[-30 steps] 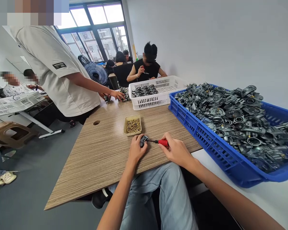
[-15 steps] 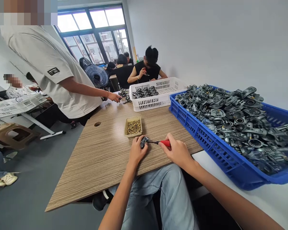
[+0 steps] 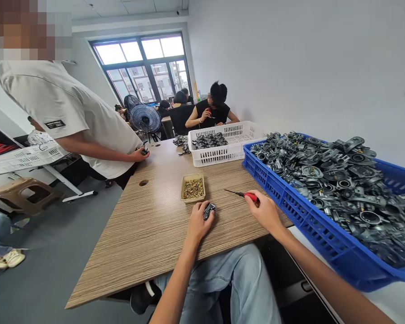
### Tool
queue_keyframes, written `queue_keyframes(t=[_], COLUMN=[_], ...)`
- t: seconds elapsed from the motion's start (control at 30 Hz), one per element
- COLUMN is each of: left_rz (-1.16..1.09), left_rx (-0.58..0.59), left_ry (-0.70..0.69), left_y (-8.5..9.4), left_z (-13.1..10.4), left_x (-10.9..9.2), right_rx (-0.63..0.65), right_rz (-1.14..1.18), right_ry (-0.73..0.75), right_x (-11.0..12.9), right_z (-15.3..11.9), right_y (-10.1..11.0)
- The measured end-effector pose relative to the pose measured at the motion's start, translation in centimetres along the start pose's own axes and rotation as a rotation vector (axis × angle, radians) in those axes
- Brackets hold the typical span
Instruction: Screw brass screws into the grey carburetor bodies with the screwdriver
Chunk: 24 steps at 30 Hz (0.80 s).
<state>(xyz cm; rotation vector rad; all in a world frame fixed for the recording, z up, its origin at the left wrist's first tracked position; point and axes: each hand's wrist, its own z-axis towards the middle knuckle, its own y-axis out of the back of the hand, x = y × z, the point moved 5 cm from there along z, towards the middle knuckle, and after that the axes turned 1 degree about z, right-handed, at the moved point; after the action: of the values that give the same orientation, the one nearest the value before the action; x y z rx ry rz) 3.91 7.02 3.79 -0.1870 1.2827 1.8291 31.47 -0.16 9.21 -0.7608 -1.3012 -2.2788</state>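
Observation:
My left hand (image 3: pixel 198 222) is closed around a small dark grey metal part (image 3: pixel 209 211), just above the wooden table (image 3: pixel 148 234). In my right hand (image 3: pixel 265 210) is a screwdriver with a red handle (image 3: pixel 252 196). Its thin dark shaft points left, and the tip is apart from the metal part. Beyond my left hand stands a small beige tray (image 3: pixel 193 201) full of brass-coloured screws (image 3: pixel 193 188). Fine details of the held part are partly covered by my fingers.
On the right, a blue crate (image 3: pixel 290 200) is heaped with dark metal parts (image 3: pixel 327 168). A white basket (image 3: pixel 212 158) holds more parts at the table's far end. At left a standing person (image 3: pixel 70 112) holds a small dark part; another person (image 3: pixel 213 110) sits opposite.
My right hand has drawn the screwdriver away to the right, off the metal part. The standing person's hand has moved back from the parts by the white basket, now holding one.

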Motion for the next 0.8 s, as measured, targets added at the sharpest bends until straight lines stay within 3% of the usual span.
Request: queue_keyframes(t=[0.13,0.27,0.53,0.8], left_rz=[-0.006,-0.037,-0.098,-0.021], left_rx=[-0.006,-0.010,-0.020,-0.053], left_ry=[0.010,0.018,0.004,0.106], left_y=[0.0,0.1,0.3,-0.1], left_z=[-0.2,-0.3,-0.5,-0.4], left_x=[0.0,-0.1,-0.3,0.8], right_rx=[-0.004,0.019,0.071,0.106], right_rz=[-0.068,-0.112,-0.188,-0.251], right_ry=[0.028,0.065,0.129,0.172], right_x=[-3.0,-4.5,-5.4,-5.7], right_z=[0.1,-0.5,-1.2,-1.4], right_y=[-2.2,-3.8,-5.5,-5.8])
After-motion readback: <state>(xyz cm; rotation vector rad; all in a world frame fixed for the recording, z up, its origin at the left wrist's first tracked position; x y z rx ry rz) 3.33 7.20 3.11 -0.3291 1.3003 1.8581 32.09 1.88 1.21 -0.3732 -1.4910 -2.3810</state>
